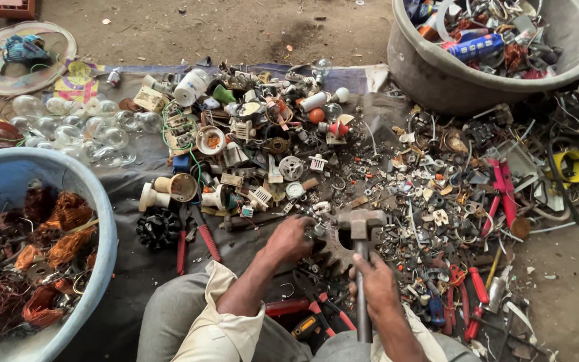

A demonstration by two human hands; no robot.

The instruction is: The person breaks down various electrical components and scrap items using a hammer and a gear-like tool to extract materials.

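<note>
On the dark grey ground sheet [135, 268], spread over bare dirt floor, a person is seen seated with both hands low in the centre of the view. A steel-headed hammer with a grey metal handle [362, 268] is held upright by the right hand [376, 285]; the grip is clenched around the handle, below the head. The hammer head lies just above a rusty toothed gear wheel [333, 251] on the sheet; whether head and gear are touching cannot be told. The left hand [291, 238] is placed just left of the hammer head, fingers curled down at the gear's edge onto a small pale part; whether that part is actually gripped cannot be told.

Beyond the hammer, a wide heap of mixed scrap [289, 147] is noted: white plastic fittings, switches, small metal pieces, wire. Far left of the hammer, a cluster of clear glass bulbs [82, 131] is laid on the sheet. Left of the hammer, a black ribbed round part [158, 229] and red-handled pliers [196, 238] are recorded. At the far left edge, a pale blue plastic tub [95, 201] filled with tangled copper wire [48, 248] is seen. Up and right of the hammer, a grey round tub [437, 74] holding assorted scrap is noted. Right of the hammer, red-handled tools [477, 295] lie among the litter.
</note>
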